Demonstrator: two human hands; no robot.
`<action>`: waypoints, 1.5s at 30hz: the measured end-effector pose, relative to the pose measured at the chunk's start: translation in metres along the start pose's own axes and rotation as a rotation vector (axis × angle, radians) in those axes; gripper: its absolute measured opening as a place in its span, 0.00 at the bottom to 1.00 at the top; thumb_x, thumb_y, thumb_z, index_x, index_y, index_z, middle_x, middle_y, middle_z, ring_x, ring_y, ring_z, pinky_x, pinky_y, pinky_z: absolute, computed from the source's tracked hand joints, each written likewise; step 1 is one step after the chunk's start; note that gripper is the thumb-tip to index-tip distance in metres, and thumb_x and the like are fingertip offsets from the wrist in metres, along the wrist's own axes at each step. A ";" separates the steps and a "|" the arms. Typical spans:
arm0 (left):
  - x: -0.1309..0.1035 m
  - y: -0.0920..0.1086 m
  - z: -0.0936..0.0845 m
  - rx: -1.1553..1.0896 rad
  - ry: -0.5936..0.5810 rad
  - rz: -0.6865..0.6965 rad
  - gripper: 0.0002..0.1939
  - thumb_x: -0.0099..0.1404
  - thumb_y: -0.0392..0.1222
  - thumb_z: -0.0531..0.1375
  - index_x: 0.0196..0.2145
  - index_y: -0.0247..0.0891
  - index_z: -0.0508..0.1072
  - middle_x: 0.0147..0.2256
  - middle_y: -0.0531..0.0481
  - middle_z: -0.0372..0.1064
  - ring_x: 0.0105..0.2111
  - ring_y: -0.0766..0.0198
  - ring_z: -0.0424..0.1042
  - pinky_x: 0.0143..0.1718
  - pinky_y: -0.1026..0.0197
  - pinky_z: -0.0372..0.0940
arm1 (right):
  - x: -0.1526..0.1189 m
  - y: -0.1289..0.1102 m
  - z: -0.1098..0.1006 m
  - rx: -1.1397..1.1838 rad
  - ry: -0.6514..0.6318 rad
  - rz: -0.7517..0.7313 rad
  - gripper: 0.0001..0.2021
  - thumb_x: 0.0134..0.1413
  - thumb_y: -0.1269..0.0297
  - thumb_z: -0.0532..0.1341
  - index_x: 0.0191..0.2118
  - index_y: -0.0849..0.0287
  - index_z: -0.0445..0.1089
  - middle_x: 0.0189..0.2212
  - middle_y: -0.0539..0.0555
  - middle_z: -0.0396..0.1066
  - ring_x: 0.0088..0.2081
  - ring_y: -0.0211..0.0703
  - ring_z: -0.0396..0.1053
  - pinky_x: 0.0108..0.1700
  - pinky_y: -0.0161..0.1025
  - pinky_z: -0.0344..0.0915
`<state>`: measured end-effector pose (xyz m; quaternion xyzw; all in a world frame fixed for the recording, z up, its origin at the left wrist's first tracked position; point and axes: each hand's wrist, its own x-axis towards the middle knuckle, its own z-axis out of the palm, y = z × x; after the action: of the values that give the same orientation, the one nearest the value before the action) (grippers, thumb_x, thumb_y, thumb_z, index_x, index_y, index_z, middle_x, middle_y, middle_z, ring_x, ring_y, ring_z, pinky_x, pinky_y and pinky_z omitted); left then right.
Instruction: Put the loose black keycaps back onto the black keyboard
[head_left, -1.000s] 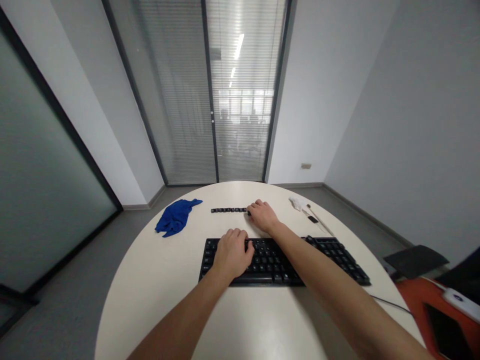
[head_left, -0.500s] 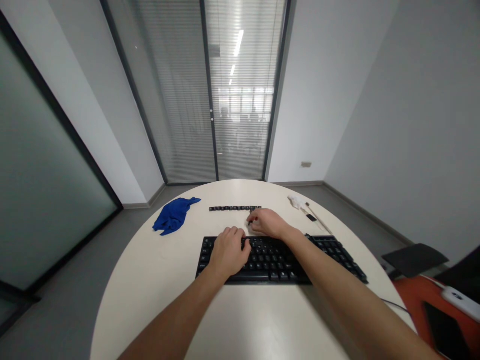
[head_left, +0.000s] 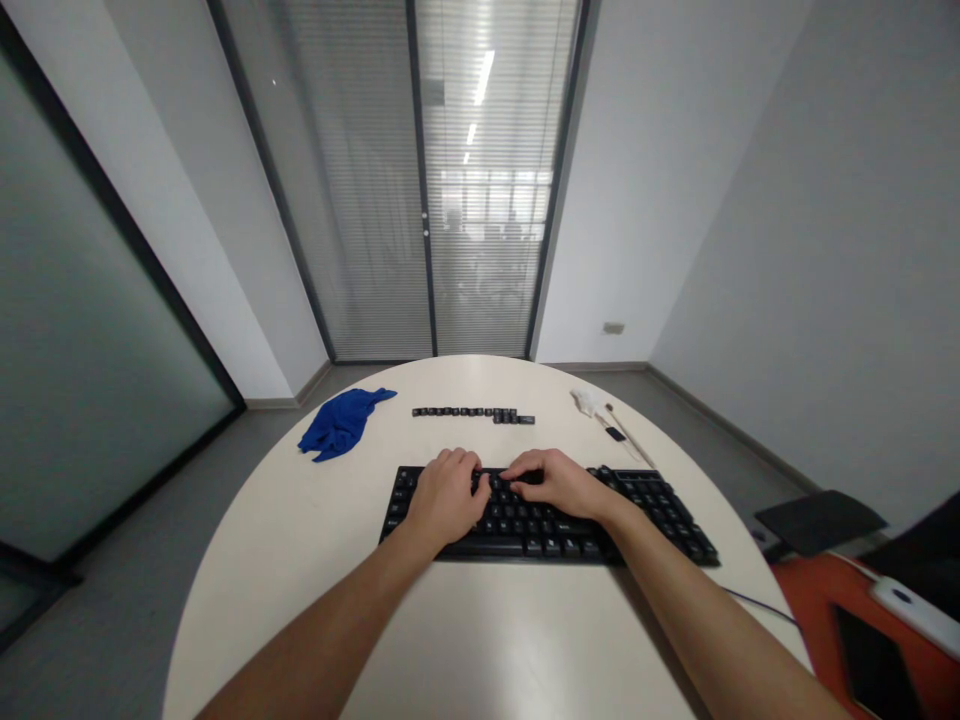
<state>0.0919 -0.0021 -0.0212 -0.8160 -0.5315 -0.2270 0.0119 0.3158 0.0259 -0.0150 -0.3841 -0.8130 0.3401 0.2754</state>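
Observation:
A black keyboard [head_left: 517,546] lies across the white round table in front of me. My left hand [head_left: 450,495] rests on its left-centre keys, fingers curved over the top rows and thumb held apart. My right hand [head_left: 559,485] is over the upper middle keys, with thumb and index finger parted above the key rows. Nothing shows between them, though the keys under both hands are partly hidden. Beyond the keyboard, several loose black keycaps [head_left: 453,412] form a line, with a short second row and a wider keycap [head_left: 526,420] at its right end.
A crumpled blue cloth [head_left: 341,425] lies at the left of the table [head_left: 300,560]. Toward the right are a white crumpled piece [head_left: 582,402], a thin stick [head_left: 631,437] and a small black item [head_left: 615,434]. A cable [head_left: 757,601] runs off the right edge beside a red chair seat [head_left: 814,610].
My right hand has come back from beside the loose keycaps onto the keyboard, uncovering the short second row and the wider keycap. My left hand stays on the keys. The view has shifted slightly.

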 end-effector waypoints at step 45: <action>0.000 0.003 -0.004 -0.079 -0.055 0.027 0.07 0.70 0.42 0.56 0.41 0.39 0.73 0.42 0.46 0.74 0.44 0.54 0.70 0.48 0.53 0.65 | -0.002 0.000 0.000 -0.014 0.021 0.001 0.10 0.58 0.56 0.66 0.37 0.57 0.80 0.39 0.54 0.81 0.43 0.47 0.76 0.53 0.44 0.69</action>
<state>0.0925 -0.0042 -0.0166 -0.8288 -0.5114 -0.2250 -0.0318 0.3165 0.0243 -0.0152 -0.3899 -0.8122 0.3305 0.2813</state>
